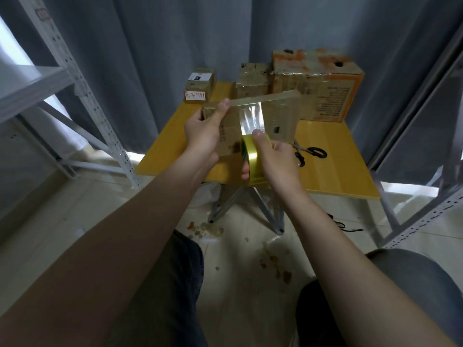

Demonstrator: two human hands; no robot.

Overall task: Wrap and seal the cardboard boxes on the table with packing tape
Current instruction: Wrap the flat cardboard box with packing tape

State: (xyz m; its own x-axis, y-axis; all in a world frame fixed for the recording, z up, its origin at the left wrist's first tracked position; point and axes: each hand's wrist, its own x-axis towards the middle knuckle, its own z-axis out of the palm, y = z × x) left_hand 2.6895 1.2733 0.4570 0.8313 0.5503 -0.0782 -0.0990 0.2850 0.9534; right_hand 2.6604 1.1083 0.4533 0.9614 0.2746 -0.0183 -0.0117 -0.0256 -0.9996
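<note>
cardboard box (228,136) — tape (250,116) along top edge

Most likely a storeroom or small packing corner — grey slotted-steel shelving (80,81) stands on either side, grey curtains (162,46) close off the back, and worn, taped cardboard boxes (318,76) crowd a little yellow folding table (338,166). Bits of litter (210,230) lie on the pale tiled floor (82,216).
</note>
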